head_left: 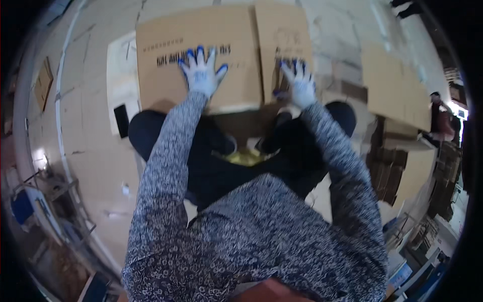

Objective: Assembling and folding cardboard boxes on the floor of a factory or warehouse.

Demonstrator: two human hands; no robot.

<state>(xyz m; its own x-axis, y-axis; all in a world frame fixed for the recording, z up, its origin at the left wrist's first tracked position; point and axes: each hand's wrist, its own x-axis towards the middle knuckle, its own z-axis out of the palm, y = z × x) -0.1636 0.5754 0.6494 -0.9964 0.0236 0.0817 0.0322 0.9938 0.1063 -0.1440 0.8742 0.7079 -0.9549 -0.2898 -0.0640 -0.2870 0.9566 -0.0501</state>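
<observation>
In front of my knees lies a brown cardboard box (pixel 236 83), folded flat or nearly so, with dark print and a crease or gap running between its wide left panel and narrower right panel. My left hand (pixel 202 74), in a white work glove with blue fingertips, rests on the wide panel with fingers spread. Gloved the same way, my right hand (pixel 301 86) is on the narrow panel near its lower right, fingers stretched out and slightly blurred. Neither hand grips anything.
A black flat object (pixel 121 121) lies beside my left knee. To the right are a large cardboard sheet (pixel 395 83) and stacked flattened cardboard (pixel 390 171). A small cardboard piece (pixel 44 83) sits far left. Another person (pixel 441 118) is at the far right.
</observation>
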